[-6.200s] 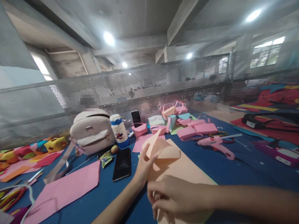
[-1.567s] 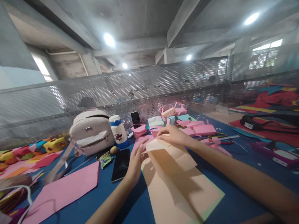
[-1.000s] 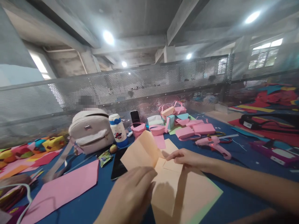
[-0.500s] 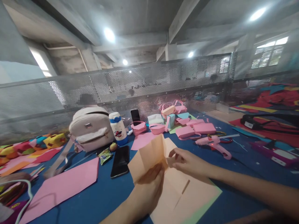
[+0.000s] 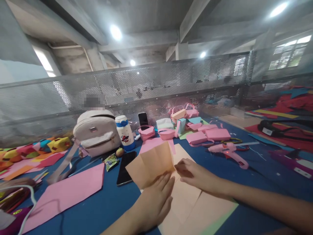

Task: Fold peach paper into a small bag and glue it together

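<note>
A creased peach-coloured sheet of paper (image 5: pixel 153 163) stands partly folded up in front of me, its left flap leaning over a phone. My left hand (image 5: pixel 156 195) lies against the foot of this flap, fingers stretched out and pressing on it. At the flap's right edge, my right hand (image 5: pixel 195 173) has its fingertips bent together on the paper; the exact pinch is partly hidden. Beneath both hands are more peach sheets (image 5: pixel 188 209), with a green sheet (image 5: pixel 222 220) showing along their lower right edge.
Left of the hands are a black phone (image 5: pixel 124 171), a snack packet (image 5: pixel 111 162), a pink sheet (image 5: pixel 70 192), a white backpack (image 5: pixel 95 133) and a bottle (image 5: pixel 125 135). Pink paper bags (image 5: pixel 217 133) lie behind. A pink glue gun (image 5: pixel 228 151) with its light on rests at right.
My left hand has flattened, its fingers stretching out along the fold. The paper flap has tipped lower and to the left. My right hand stays by the flap's right edge.
</note>
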Motion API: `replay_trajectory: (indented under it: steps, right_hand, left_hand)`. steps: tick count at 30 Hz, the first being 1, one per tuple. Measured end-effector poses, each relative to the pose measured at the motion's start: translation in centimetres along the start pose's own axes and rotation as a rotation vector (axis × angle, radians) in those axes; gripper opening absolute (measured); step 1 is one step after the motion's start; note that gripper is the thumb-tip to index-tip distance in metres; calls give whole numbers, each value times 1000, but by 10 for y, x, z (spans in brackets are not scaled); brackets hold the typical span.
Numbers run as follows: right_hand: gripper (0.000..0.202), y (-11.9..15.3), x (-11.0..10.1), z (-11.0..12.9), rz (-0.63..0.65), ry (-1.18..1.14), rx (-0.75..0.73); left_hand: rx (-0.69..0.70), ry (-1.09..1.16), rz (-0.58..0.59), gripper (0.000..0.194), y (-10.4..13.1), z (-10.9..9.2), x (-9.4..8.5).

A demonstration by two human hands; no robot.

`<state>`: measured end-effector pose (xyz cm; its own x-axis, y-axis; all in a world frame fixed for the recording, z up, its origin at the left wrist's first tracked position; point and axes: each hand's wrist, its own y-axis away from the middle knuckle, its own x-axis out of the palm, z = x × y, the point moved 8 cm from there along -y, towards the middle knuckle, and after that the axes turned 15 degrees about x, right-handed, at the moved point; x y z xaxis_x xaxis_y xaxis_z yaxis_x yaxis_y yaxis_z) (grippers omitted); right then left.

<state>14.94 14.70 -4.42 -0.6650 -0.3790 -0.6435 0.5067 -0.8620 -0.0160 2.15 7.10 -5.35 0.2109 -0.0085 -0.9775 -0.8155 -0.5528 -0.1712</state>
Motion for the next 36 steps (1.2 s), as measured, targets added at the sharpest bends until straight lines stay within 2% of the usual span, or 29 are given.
replay_trajectory:
  steps: [5, 10, 13, 17, 21, 26, 29, 32, 36]
  right_hand:
    - [19, -1, 1, -7, -4, -82, 42]
    - [19, 0, 1, -10, 9, 19, 36]
    - [23, 6, -2, -2, -1, 197, -9]
    - [29, 17, -4, 14, -53, 554, -172]
    - [24, 25, 0, 18, -15, 741, -262]
    - [22, 26, 4, 19, 41, 833, -295]
    - [20, 27, 7, 21, 48, 856, -338]
    - [16, 29, 10, 21, 26, 869, -371]
    - [14, 31, 8, 23, -43, 851, -381]
  left_hand:
    - [-56, -192, -2, 38, -19, -2, -9]
    - [59, -364, -144, 32, -27, -8, -9]
    - [88, -340, -216, 31, -22, -8, -11]
    - [79, -277, -160, 35, -21, -7, -10]
    - [83, -264, -145, 37, -22, -5, -7]
    - [128, -263, -173, 36, -21, -9, -10]
    - [184, -274, -248, 35, -18, -17, -17]
    - [218, -225, -342, 32, -15, -20, -21]
    - [208, -140, -362, 26, -14, -20, -20]
